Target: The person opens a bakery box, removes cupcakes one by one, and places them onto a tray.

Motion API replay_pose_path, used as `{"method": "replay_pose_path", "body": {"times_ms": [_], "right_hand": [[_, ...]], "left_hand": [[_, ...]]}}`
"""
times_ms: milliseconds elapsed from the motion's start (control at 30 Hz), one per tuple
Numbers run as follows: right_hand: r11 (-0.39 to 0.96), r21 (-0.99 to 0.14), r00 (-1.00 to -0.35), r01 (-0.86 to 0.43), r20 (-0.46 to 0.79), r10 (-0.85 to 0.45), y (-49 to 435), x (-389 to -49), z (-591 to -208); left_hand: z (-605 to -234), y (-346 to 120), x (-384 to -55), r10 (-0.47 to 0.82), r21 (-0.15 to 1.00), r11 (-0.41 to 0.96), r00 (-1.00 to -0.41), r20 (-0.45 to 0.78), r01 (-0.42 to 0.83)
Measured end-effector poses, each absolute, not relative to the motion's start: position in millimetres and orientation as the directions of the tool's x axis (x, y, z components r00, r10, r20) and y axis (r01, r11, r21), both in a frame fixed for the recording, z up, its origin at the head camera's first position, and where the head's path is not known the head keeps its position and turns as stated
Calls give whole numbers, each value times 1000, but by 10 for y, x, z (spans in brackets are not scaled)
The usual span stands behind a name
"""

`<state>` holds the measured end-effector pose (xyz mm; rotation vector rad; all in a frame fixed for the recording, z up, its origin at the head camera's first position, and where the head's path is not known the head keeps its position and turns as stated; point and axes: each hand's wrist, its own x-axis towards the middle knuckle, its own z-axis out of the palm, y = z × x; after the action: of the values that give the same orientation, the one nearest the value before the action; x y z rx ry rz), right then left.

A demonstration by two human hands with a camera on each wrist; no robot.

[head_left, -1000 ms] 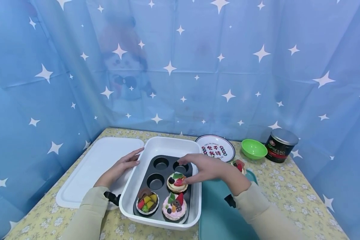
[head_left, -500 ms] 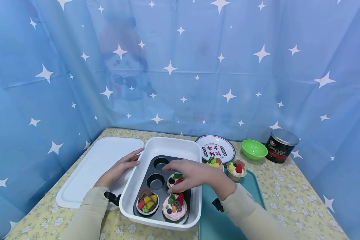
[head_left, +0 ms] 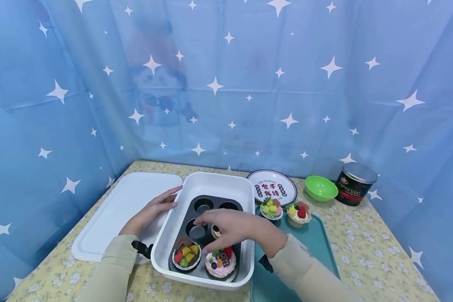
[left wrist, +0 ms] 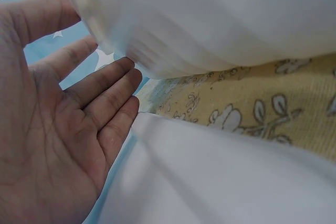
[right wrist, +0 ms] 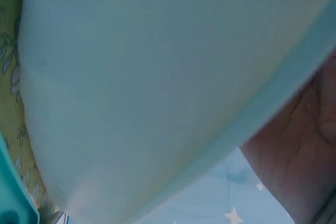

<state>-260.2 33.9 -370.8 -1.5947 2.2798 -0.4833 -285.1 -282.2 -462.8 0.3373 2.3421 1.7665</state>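
Muffin tin [head_left: 216, 205] sits in white tub [head_left: 219, 181], right hand [head_left: 230, 226] above it, fingers parted and free, left hand [head_left: 153, 212] straight-fingered against tub wall at ten o'clock; plate [head_left: 272, 188] with red Chinese characters at two, can [head_left: 355, 186] marked "ESPRESSO" between two and three.

Behind the fingers [head_left: 208, 217] and out to both sides, blue cloth [head_left: 245, 121] with white stars [head_left: 215, 86], hanging like walls, with folds and creases. Up behind the fingers, a faint cartoon shape [head_left: 156, 79] with a bow [head_left: 157, 102]. Under the fingers, a bench [head_left: 377, 260] in a pale yellow cover [head_left: 351, 235] with little white flowers [head_left: 167, 287]. Soft, even light all around.
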Motion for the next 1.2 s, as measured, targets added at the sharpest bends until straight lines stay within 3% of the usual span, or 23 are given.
{"method": "replay_pose_path", "body": {"times_ms": [667, 1200], "right_hand": [[339, -435, -299, -834, -160, -941, 115, -2454, -3852], [307, -308, -296, -900, -83, -951, -5, -2371, -4018]], "left_hand": [[-4629, -2833, -2868, 321, 965, 248, -947, 0, 84], [-4610, -2822, -2849, 309, 965, 254, -951, -21, 61]]}}
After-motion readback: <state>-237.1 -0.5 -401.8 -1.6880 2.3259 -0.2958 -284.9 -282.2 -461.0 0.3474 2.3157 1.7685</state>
